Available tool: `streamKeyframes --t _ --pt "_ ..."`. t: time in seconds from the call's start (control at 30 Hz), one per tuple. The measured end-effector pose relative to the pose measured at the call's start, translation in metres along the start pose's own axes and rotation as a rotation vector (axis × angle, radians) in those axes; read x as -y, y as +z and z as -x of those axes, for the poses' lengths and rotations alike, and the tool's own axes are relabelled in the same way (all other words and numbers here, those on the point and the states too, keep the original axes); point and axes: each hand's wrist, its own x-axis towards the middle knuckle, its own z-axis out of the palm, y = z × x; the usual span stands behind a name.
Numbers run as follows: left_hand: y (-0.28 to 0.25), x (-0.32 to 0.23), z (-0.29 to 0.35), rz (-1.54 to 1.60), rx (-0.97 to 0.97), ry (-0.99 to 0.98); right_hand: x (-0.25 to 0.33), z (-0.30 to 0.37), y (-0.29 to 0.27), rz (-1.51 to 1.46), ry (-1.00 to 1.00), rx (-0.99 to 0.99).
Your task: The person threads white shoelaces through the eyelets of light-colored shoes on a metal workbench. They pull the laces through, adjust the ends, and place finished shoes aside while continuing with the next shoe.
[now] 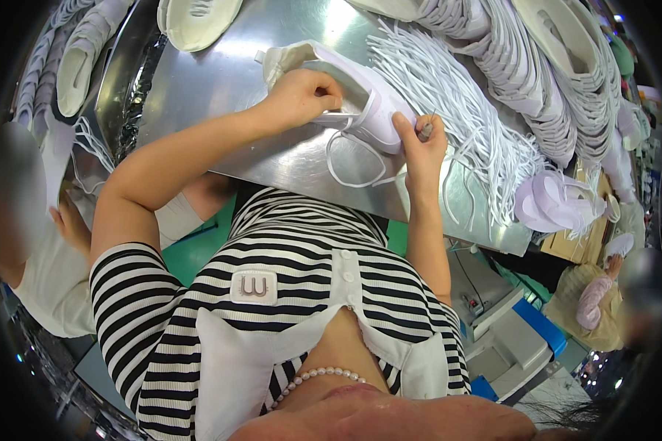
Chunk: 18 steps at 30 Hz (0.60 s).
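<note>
A white shoe upper [379,114] lies at the table's near middle, its toe pointing right. My left hand [300,97] is at its opening, fingers closed in a pinch on a white shoelace [337,116]. This lace crosses the upper and hangs in a loop below it. My right hand [421,151] is closed at the toe, its thumb against the upper. A short grey rod-like tool [425,131] sticks out of its fingers; the rest of it is hidden. Lace ends trail beside the right wrist.
A big heap of white laces [449,110] covers the metal table [206,110] to the right. Stacked white uppers [529,95] stand behind it. Another upper [198,22] lies at the far left. Co-workers sit on both sides, one hand [71,220] showing at left.
</note>
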Motion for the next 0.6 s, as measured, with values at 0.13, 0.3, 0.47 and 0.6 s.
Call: streamKeyframes --t 0.13,0.3,0.47,0.6 --pt "0.014 0.001 -0.004 0.049 -0.132 0.197 0.010 -0.005 -0.005 -0.088 0.163 0.119" --pt "0.002 -0.004 -0.013 0.249 -0.202 -0.162 0.009 -0.005 -0.011 -0.053 0.167 0.223" --pt "-0.008 -0.018 -0.011 0.002 0.022 -0.059 0.001 -0.002 -0.017 -0.146 0.292 0.258" --pt "-0.003 -0.025 -0.014 -0.210 0.173 0.079 -0.001 -0.009 -0.021 -0.162 0.268 0.320"
